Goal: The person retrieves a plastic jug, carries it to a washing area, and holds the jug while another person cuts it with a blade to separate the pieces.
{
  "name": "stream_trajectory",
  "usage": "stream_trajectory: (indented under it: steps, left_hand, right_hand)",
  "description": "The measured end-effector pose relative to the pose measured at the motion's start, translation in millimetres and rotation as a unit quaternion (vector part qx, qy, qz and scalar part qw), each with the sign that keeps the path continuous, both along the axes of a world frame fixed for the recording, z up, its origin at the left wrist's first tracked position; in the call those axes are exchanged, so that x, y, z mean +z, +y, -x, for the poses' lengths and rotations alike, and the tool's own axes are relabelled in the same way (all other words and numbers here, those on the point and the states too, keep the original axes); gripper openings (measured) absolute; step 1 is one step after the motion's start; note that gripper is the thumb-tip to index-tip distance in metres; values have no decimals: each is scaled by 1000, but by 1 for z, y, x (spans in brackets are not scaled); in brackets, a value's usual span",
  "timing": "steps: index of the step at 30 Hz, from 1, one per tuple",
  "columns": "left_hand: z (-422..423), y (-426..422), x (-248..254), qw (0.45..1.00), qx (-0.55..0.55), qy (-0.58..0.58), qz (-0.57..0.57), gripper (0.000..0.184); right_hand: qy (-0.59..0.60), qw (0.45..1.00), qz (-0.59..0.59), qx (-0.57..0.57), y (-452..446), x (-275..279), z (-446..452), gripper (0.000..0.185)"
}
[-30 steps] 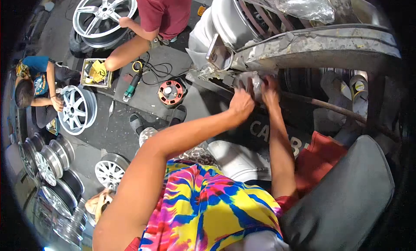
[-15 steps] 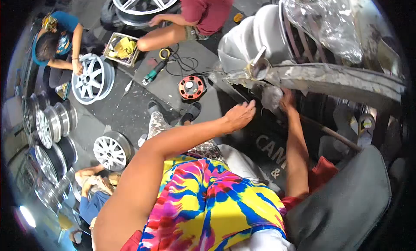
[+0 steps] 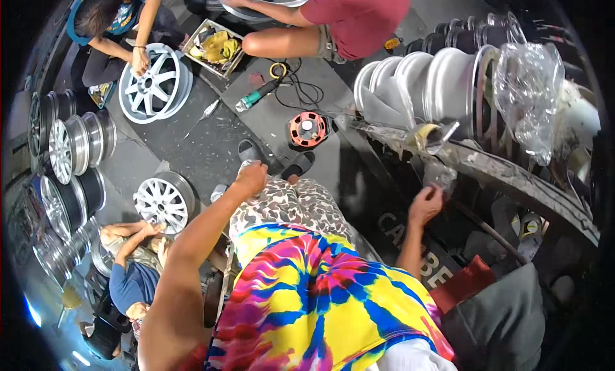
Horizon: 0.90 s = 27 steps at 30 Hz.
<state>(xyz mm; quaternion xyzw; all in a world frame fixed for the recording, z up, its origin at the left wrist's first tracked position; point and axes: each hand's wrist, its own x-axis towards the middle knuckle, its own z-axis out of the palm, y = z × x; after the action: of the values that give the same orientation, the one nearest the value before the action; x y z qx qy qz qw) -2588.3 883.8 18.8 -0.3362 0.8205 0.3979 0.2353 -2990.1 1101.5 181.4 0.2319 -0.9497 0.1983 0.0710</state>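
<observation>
My right hand (image 3: pixel 425 206) is at the lower end of a small clear plastic bag (image 3: pixel 441 177), its fingers closed on the plastic. The bag hangs from the long worn beam (image 3: pixel 506 169), below a roll of tape (image 3: pixel 425 138) that sits on the beam's near end. Over my left thigh, in camouflage shorts (image 3: pixel 288 208), my left hand (image 3: pixel 254 177) is curled closed. Whatever it may hold is hidden by the fingers.
Alloy wheels (image 3: pixel 160 204) stand on the floor to the left, and more (image 3: pixel 410 83) line up behind the beam. A green power tool (image 3: pixel 257 96) and an orange cable reel (image 3: pixel 307 129) lie ahead. Co-workers sit at wheels ahead and left; a yellow-filled crate (image 3: pixel 214 48) stands between two.
My left hand has drawn back to the left, from near the beam to over my thigh, and curled closed. My right hand stays at the plastic bag, now below it. The view has shifted.
</observation>
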Motion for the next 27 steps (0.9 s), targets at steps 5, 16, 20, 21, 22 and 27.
stream_trajectory:
  steps: [5,16,20,21,22,27]
  left_hand:
    - [-7,-9,-26,997,42,64,-25,29]
    - [-96,32,-105,940,334,70,-8,22]
    - [-66,57,-110,888,454,51,40,19]
    - [-60,57,-109,878,475,50,41,19]
    - [-60,64,-115,871,488,22,46,15]
    - [-46,61,-114,831,555,-36,17,13]
  right_hand:
    - [-212,950,-76,218,-38,-119,-110,11]
    - [-289,879,-228,303,-160,-402,-66,14]
    - [-102,865,-296,392,-183,-507,14,12]
    - [-117,862,-298,392,-185,-538,35,8]
    - [-139,868,-301,369,-180,-587,64,6]
    - [-137,864,-262,407,-187,-660,99,4]
